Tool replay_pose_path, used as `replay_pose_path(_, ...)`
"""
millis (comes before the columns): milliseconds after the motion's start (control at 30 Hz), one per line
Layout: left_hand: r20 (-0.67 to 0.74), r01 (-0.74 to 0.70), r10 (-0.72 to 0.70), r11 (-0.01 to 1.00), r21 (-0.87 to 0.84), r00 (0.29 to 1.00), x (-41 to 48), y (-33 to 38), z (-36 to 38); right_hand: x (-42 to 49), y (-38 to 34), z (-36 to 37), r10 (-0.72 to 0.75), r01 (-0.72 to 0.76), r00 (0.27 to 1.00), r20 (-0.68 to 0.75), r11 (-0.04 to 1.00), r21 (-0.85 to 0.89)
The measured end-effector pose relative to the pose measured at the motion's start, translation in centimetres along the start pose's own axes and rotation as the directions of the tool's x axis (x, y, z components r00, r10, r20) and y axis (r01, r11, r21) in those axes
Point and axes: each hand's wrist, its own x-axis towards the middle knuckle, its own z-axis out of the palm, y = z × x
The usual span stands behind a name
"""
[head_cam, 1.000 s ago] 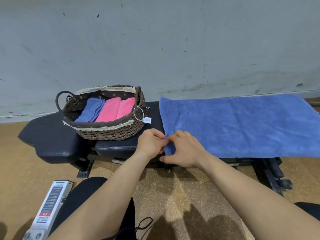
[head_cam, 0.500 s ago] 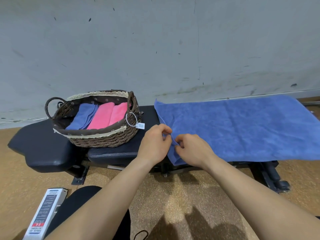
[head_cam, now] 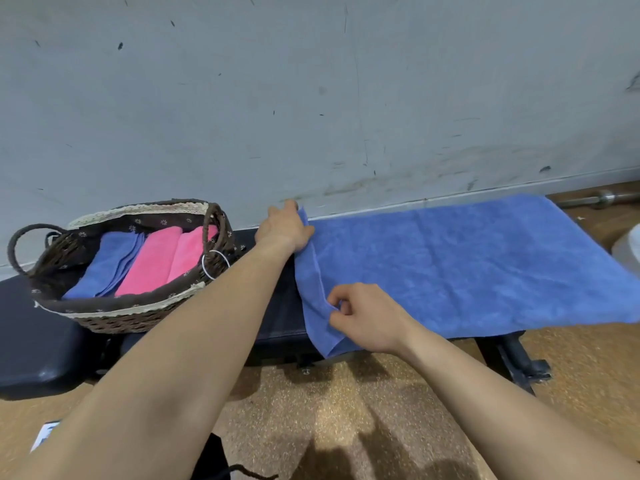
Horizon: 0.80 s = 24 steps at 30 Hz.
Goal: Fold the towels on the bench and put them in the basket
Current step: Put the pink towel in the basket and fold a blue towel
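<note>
A large blue towel [head_cam: 460, 265] lies spread flat over the right part of the black padded bench [head_cam: 277, 320]. My left hand [head_cam: 285, 226] grips the towel's far left corner by the wall. My right hand [head_cam: 363, 317] pinches the towel's left edge near the front corner, which hangs over the bench side. On the bench's left part stands a dark wicker basket [head_cam: 114, 317] with a lace rim. Inside it lie a folded blue towel [head_cam: 107, 265] and two folded pink towels [head_cam: 159, 258].
A grey scuffed wall [head_cam: 311, 98] runs right behind the bench. A white ring with a tag [head_cam: 215, 265] hangs on the basket. A metal bar [head_cam: 602, 197] and a white object [head_cam: 628, 251] lie at the far right. Speckled brown floor [head_cam: 346, 410] is in front.
My left hand has slid from the towel's front left corner along the left edge to the far corner by the wall. My right hand stays pinching near the front corner.
</note>
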Motion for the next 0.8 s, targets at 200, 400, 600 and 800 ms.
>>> replay_pose_path(200,0.061,-0.204,0.197,0.968,0.149,0.979,2.2,0.7,0.1,1.2,-1.8,0.9,-0.033,0.034,0.999,-0.007,0.988,0.153)
replay_pose_path(400,0.006,-0.275,0.293,0.890,0.365,0.956,3.7,-0.2,-1.5,2.0,-3.1,2.1,-0.071,0.063,0.996,0.049,0.988,0.139)
replay_pose_path(600,-0.052,-0.177,0.261,0.773,0.610,0.964,3.7,-2.0,-5.4,3.6,-6.0,3.8,-0.156,0.134,0.985,0.078,0.964,0.230)
replay_pose_path(800,-0.088,-0.136,0.239,0.776,0.616,0.967,3.0,-2.2,-8.5,3.8,-8.1,3.3,-0.169,0.150,0.985,0.028,0.929,0.339)
